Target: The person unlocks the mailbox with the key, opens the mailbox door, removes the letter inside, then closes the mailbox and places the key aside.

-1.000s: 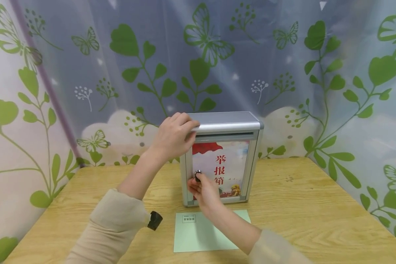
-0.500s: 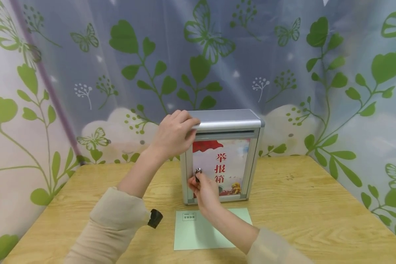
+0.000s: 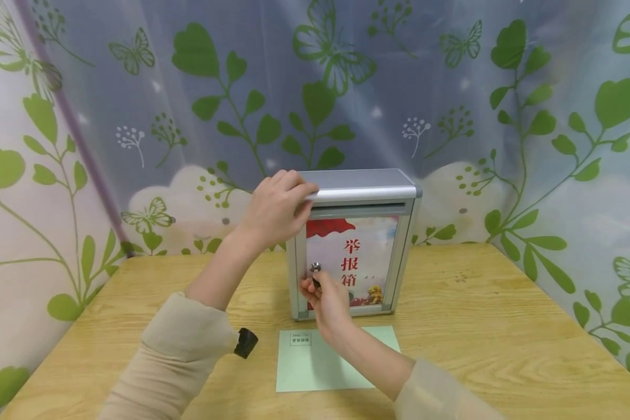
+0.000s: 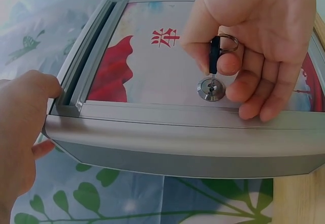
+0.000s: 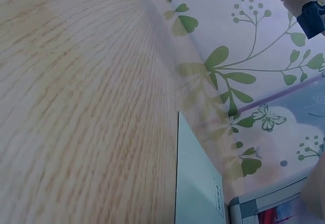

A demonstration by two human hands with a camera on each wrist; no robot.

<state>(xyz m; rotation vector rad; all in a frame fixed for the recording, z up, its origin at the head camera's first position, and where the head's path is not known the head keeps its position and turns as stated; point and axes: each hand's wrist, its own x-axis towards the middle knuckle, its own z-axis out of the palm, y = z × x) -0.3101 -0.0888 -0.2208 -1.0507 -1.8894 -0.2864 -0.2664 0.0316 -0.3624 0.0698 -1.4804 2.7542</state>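
A grey metal-framed box with a top slot and red characters on its front panel stands upright on the table. My left hand holds its upper left corner, fingers over the top edge. In the left wrist view, my right hand pinches the black head of a key between thumb and forefinger. A small metal ring hangs from the key. The key's blade meets the round silver lock on the box front; how deep it sits is hard to tell. The right wrist view shows only the box's corner.
A pale green envelope with a small printed label lies flat in front of the box, under the right forearm. The wooden table extends to both sides. A leaf-patterned curtain hangs close behind.
The head view has shifted slightly, moving everything up a little. My right fingers and the key have dropped slightly relative to the lock, whose face shows more. The left hand keeps its hold.
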